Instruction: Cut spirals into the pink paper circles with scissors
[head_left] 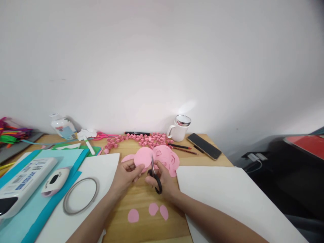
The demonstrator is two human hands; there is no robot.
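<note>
Between thumb and fingers, my left hand (130,173) pinches a round pink paper disc (143,158). My right hand (163,180) is closed around the black handles of a pair of scissors (155,177), whose blades point away from me at the disc's right edge. Whether the blades are biting into the paper cannot be made out. Behind my right hand lies a pile of pink paper cut-outs (174,162) with curved slits. Three small pink paper pieces, among them a rounded one (133,216), lie on the wooden table (141,233) nearer to me.
Many small pink paper rolls (149,139) are heaped by the wall. A white mug (179,130), pencils (179,146) and a phone (204,146) stand or lie at the back right. White sheets (227,195) flank the work area; a tape roll (80,195) rests on the left one.
</note>
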